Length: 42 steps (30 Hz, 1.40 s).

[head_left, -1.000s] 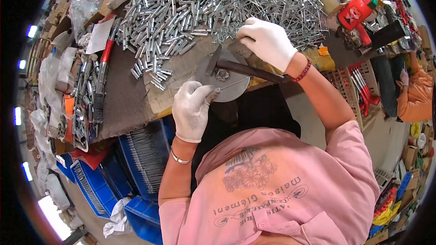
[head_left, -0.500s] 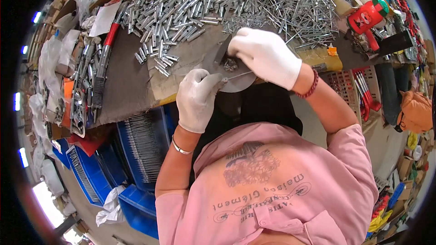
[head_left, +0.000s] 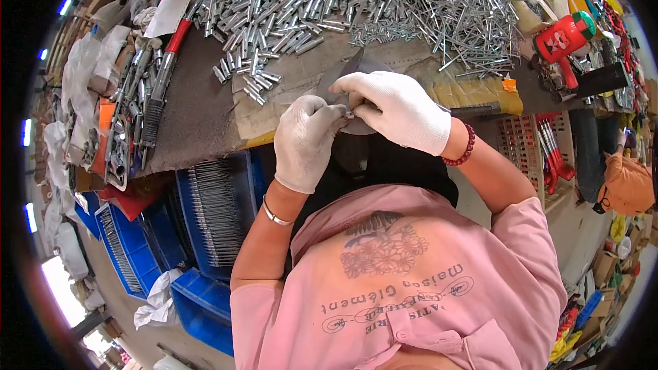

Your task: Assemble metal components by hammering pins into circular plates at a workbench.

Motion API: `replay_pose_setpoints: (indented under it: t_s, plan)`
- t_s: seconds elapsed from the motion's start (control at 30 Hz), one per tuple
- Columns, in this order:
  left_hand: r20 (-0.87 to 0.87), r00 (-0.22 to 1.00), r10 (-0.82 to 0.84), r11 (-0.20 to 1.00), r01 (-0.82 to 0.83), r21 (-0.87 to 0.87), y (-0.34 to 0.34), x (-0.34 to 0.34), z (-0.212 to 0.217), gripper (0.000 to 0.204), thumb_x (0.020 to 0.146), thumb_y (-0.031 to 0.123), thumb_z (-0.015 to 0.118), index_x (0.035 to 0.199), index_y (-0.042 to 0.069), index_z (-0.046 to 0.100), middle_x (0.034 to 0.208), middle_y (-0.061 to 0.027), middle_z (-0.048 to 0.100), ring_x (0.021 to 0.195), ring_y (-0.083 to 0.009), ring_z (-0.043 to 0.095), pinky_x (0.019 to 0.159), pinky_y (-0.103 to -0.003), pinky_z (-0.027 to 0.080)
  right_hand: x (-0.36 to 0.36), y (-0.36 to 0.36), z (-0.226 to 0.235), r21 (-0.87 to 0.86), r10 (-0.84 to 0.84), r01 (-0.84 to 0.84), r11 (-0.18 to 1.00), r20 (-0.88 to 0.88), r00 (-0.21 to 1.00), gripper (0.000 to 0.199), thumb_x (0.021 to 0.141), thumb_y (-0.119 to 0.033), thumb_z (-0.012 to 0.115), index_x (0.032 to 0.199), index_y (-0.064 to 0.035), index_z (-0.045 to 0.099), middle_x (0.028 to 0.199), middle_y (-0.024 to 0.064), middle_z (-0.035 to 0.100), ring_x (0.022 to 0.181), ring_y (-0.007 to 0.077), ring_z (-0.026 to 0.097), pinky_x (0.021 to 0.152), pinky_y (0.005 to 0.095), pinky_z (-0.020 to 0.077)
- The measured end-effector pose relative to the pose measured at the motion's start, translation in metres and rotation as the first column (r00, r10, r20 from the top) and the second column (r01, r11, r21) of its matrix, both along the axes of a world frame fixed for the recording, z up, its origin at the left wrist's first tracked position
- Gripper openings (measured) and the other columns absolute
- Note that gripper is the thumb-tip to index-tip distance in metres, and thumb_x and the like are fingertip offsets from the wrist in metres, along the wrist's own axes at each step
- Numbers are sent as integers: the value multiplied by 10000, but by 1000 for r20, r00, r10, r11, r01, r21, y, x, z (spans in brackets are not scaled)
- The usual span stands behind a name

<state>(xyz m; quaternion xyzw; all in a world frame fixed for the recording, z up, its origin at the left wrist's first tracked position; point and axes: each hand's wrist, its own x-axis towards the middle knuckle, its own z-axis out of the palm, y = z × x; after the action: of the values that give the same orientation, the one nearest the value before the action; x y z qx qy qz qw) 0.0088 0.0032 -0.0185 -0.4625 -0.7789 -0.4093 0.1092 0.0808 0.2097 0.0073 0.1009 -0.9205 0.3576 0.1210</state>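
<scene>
Both of my hands wear white gloves and meet over the bench's front edge. My left hand (head_left: 305, 140) pinches a small metal part (head_left: 349, 114) with its fingertips. My right hand (head_left: 401, 111) curls over the same part from the right, thumb against my left fingers. A round grey metal disc (head_left: 356, 129) lies just under the hands, mostly hidden. A dark tool handle (head_left: 476, 107) sticks out beside my right wrist. Behind the hands stands a grey pointed plate (head_left: 356, 65).
A big heap of silver pins (head_left: 288, 7) and thin rods (head_left: 452, 7) covers the brown bench (head_left: 199, 116). A red-handled tool (head_left: 168, 51) lies left, a red plastic tool (head_left: 565, 38) right. Blue bins (head_left: 212, 212) with rods stand below, a red crate (head_left: 541, 154) at right.
My right hand has left the dark handle and come down and left. Both hands have closed together on the small part over the disc.
</scene>
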Motion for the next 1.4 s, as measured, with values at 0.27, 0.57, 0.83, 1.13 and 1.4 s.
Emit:
replay_pose_setpoints:
  t_s: [0.27, 0.57, 0.83, 1.13, 1.4]
  plan:
    - [69, 997, 38, 997, -32, -77, -2, 1, -5, 258, 771, 52, 858, 1012, 96, 779, 903, -97, 668, 858, -335, 686, 732, -444, 558, -6, -20, 33, 310, 166, -124, 943, -112, 980, 451, 873, -85, 747, 1309, -95, 634, 926, 86, 730, 899, 329, 717, 809, 432, 576]
    - [111, 994, 8, 1000, -9, 9, -2, 0, -5, 224, 776, 30, 871, 978, 80, 787, 877, -100, 666, 829, -340, 686, 702, -430, 552, 26, 18, 22, 414, -192, 231, 880, -135, 972, 481, 869, -109, 778, 1336, -130, 665, 991, 97, 690, 930, 315, 693, 810, 430, 577]
    - [48, 999, -5, 999, 4, 35, 1, -4, 0, 243, 765, -5, 885, 972, 80, 791, 843, -93, 643, 772, -304, 669, 669, -415, 546, 58, 23, 25, 159, -330, 333, 929, -44, 943, 465, 900, -20, 729, 1354, -119, 704, 1037, 126, 682, 921, 358, 706, 807, 426, 569]
    - [95, 995, -25, 1000, 24, 9, -2, -3, 1, 276, 743, -27, 873, 979, 86, 787, 850, -90, 643, 797, -302, 670, 686, -405, 545, 80, 11, 49, 475, -162, 146, 868, -8, 987, 521, 893, 6, 739, 1363, -218, 762, 985, 90, 703, 786, 285, 710, 664, 357, 564]
    - [137, 990, -20, 1000, 23, -20, -6, -2, -5, 294, 746, -25, 873, 1000, 100, 794, 858, -105, 646, 792, -313, 668, 690, -402, 545, 87, 7, 31, 392, -163, 172, 904, -55, 985, 498, 901, -9, 691, 1348, -221, 754, 912, 60, 673, 725, 284, 662, 623, 394, 530]
